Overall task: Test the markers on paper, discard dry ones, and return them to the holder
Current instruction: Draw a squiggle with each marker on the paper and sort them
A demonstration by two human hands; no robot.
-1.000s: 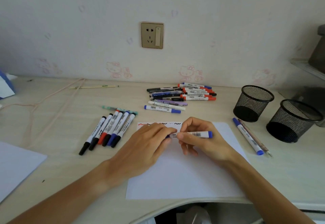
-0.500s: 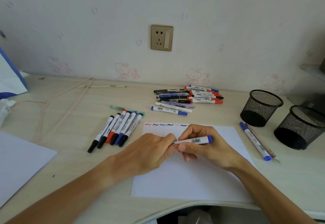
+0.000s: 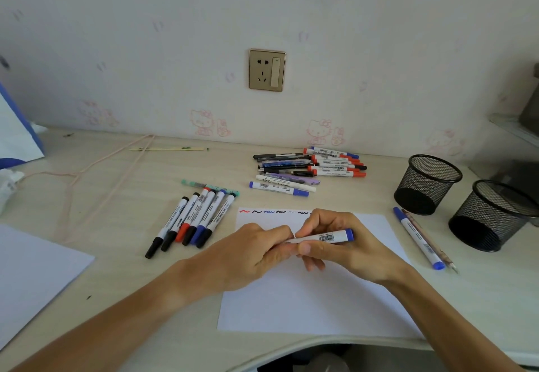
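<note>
Pale cartoon-cat wallpaper [image 3: 204,122], gold wall socket [image 3: 267,70], light wood desk [image 3: 122,202]

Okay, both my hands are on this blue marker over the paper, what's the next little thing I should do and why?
Probably pull the cap off. The right hand grips the blue marker by its barrel while the left hand pinches its near end, so it likely is not open yet. The paper has a row of test squiggles along its top edge with bare space below, ready for one more stroke.
</note>
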